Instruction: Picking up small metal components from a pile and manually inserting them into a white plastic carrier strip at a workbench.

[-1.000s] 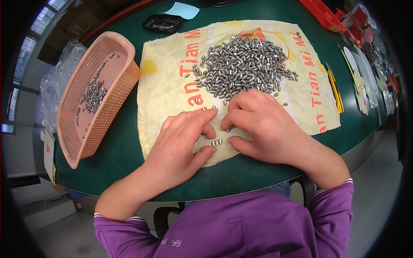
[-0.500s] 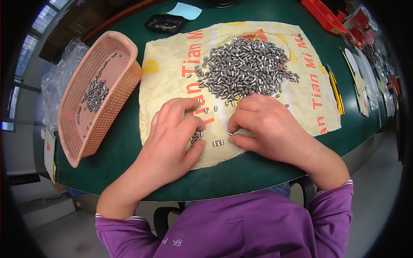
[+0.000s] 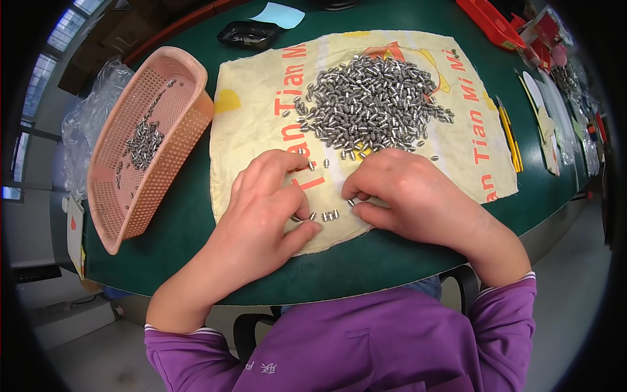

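Note:
Small ribbed, barrel-shaped metal parts form a large pile [image 3: 369,101] on a printed cream cloth [image 3: 255,124]. My left hand [image 3: 261,202] rests at the cloth's near left, fingers curled around a few parts partly hidden under it. One metal part [image 3: 312,216] shows at its thumb and index fingertips. My right hand [image 3: 408,186] lies at the near side of the pile, thumb and index finger pinching one small part [image 3: 351,202]. Between the hands a short row of parts [image 3: 331,215] sits side by side on the cloth. A loose part [image 3: 326,163] lies beyond it.
A pink perforated basket [image 3: 196,72] at the left holds some of the same parts. Behind the cloth are a black tray [image 3: 248,34] and a blue sheet [image 3: 281,14]. A red tray [image 3: 490,23] stands far right, a yellow tool [image 3: 509,140] beside the cloth.
My left thumb has shifted slightly right, and one part now shows at its fingertips. The right fingertips have moved slightly left and up. The row stays between the hands.

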The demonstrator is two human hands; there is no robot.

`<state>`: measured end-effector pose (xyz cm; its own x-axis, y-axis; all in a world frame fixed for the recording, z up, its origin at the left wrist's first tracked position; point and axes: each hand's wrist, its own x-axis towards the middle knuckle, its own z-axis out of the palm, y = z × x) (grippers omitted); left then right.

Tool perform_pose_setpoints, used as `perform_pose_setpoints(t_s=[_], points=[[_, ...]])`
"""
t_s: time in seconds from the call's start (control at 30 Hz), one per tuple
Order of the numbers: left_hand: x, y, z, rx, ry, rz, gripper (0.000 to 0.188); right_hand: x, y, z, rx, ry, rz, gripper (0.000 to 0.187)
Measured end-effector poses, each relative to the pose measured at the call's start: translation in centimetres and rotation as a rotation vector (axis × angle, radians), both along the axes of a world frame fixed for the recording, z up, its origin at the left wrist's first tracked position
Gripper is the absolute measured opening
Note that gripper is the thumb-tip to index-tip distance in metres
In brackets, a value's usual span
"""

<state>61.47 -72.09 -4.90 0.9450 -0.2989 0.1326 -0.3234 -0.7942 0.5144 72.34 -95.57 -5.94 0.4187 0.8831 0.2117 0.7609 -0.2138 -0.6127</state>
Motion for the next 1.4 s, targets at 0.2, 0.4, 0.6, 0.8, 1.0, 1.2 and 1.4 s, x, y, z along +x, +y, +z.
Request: perform_pose_setpoints(t_s=[0.2,0.4,0.6,0.8,1.0,1.2,1.4], points=[[0.1,-0.3,0.2,-0.091,0.07,0.043,0.029,-0.2,0.3,-0.2,0.017,0.001,0.015,0.018],[0.2,-0.2,0.1,-0.062,0.053,-0.022,0.028,-0.5,0.5,-0.6,0.032,-0.018,0.034,0.019],[0.2,-0.3,-0.5,-0.105,0.038,-0.013,0.028,-0.4,0.4,-0.6,0.044,-0.024,0.023,0.019],[0.4,-0.3,-0.9,-0.113,0.014,-0.022,0.03,-0.1,0.2,-0.1,0.035,-0.034,0.005,0.017],[0.2,-0.4,-0.5,-0.107,0.036,-0.003,0.035,0.2,0.2,0.2,0.076,-0.127,0.043,0.011],[0.2,0.2,0.4,-0.041,0.034,0.005,0.033,0.5,0.0,0.6,0.077,-0.143,0.118,0.01],[-0.1,0.5,0.9,0.009,0.071,0.029,0.029,0.5,0.1,0.5,0.071,-0.14,0.15,0.013]])
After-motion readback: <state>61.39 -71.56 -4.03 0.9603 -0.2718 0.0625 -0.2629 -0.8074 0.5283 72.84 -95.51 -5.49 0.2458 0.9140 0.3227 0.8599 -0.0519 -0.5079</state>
